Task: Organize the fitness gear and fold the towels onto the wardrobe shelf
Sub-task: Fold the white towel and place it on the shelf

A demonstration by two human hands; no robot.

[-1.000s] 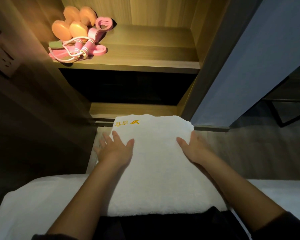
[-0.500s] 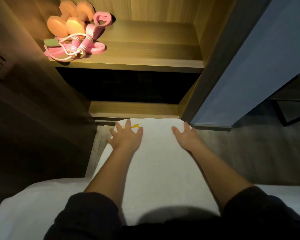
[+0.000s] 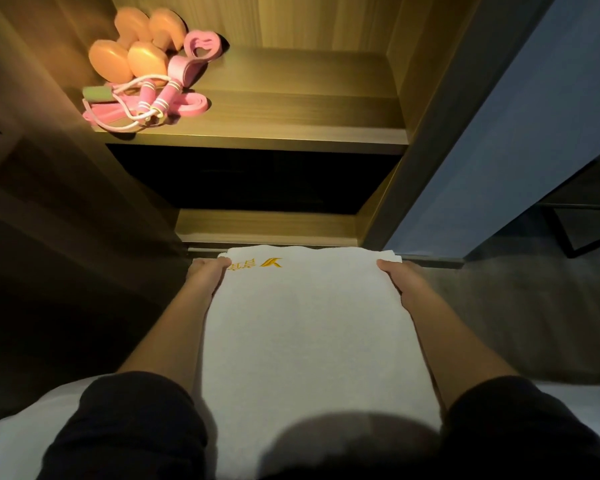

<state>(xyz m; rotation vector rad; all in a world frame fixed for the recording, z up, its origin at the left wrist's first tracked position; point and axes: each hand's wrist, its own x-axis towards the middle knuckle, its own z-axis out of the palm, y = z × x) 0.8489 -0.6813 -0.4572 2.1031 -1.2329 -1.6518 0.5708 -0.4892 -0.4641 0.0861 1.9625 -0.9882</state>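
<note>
While both hands hold its far corners, one white towel (image 3: pixel 309 334) lies lengthwise between the forearms, and its far end, marked with a yellow logo (image 3: pixel 257 264), stops just short of the wardrobe's bottom ledge. The left hand (image 3: pixel 207 273) has its thumb on top and its fingers curled under the edge. The right hand (image 3: pixel 400 280) pinches the other corner with its thumb on top, fingers hidden beneath. One lit shelf (image 3: pixel 291 129) holds gear bunched at its left end: two orange dumbbells (image 3: pixel 132 57) at the back, one rope (image 3: pixel 153 98) with two pink handles in front, pink bands (image 3: pixel 201 46) whose number is unclear, and one green piece (image 3: pixel 97 94). Below, one dark compartment (image 3: pixel 250 181) shows nothing legible.
</note>
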